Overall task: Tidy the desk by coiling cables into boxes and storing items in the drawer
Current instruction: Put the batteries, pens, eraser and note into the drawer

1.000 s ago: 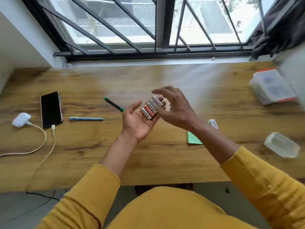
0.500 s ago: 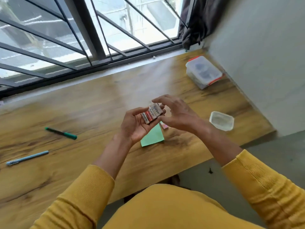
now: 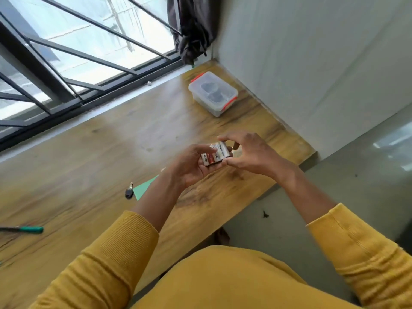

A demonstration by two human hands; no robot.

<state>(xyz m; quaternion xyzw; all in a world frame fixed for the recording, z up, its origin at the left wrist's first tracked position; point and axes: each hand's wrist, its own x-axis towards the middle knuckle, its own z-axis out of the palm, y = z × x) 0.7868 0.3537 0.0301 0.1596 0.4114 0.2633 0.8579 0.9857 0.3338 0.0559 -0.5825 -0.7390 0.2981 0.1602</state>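
I see a small bundle of batteries, white and red with printed labels lying side by side, held in the air above the right end of the desk, between my two hands. My left hand is palm-up beneath the bundle, its fingers curled up around the near side with the thumb laid across the top. My right hand comes in from the other side, wrist bent, thumb and fingertips pinching the far edge of the bundle; one finger arches over the top. I count what look like three or four cells, though the labels are too blurred for me to be sure. Both forearms are bare up to mustard-yellow sleeves. Just beside my left wrist, on the desk, lies a green sheet of paper, partly hidden by that arm, and touching its left edge a small dark key. Further left a green-capped pen lies near the frame's edge. Well apart, toward the wall corner, stands a clear plastic box with red clips, lid on, dark things showing inside. Behind it runs the barred window with a dark curtain bunched at its end.
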